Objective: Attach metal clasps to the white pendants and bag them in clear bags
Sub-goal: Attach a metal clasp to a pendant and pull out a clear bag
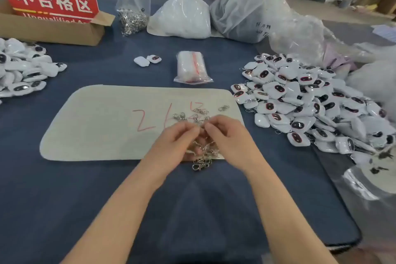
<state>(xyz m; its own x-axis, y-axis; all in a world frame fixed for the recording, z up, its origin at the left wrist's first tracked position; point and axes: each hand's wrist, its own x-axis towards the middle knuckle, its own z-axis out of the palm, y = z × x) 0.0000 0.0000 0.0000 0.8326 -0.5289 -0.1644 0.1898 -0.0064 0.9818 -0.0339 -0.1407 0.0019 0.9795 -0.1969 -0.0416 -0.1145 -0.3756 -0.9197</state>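
**Where everything is sitting on the table**

A mat (pixel 96 126) is lying on the table (pixel 192 210), directly before the person. Loose clasps (pixel 199 112) are lying on its far right part. Just nearer, over the mat's near edge, the left hand (pixel 177 137) and right hand (pixel 225 133) are meeting fingertip to fingertip, pinching a cluster of clasps (pixel 203 154) between them.

A pile of pendants (pixel 310 100) is spreading to the right of the mat, and another pile (pixel 21 70) is lying to the far left. Behind the mat, two single pendants (pixel 147 60) are lying side by side, left of a pack of small bags (pixel 191 66). Along the far edge, from left to right, a box (pixel 53 30) with a sign (pixel 51 0) standing in it, a bag of clasps (pixel 132 17), a filled bag (pixel 182 17) and a large bag (pixel 257 10) are sitting.
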